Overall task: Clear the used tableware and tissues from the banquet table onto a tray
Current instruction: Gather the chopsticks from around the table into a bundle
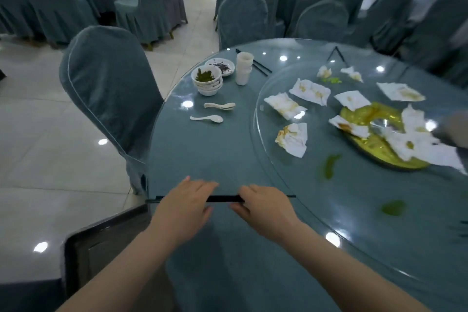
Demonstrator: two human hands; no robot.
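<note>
Head view: black chopsticks (222,199), near edge.
Left hand (184,206): gripping chopsticks.
Right hand (263,208): gripping chopsticks.
Technique: square ends, lift level.

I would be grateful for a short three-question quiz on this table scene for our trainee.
1. True or false: the left hand and the right hand both hold the black chopsticks.
2. What lies in the top of the stacked bowls? A green leftovers; B a spoon; C a tissue.
3. Fill in: the stained tissues lie on the glass ____.
Key: 1 true; 2 A; 3 turntable.
</note>
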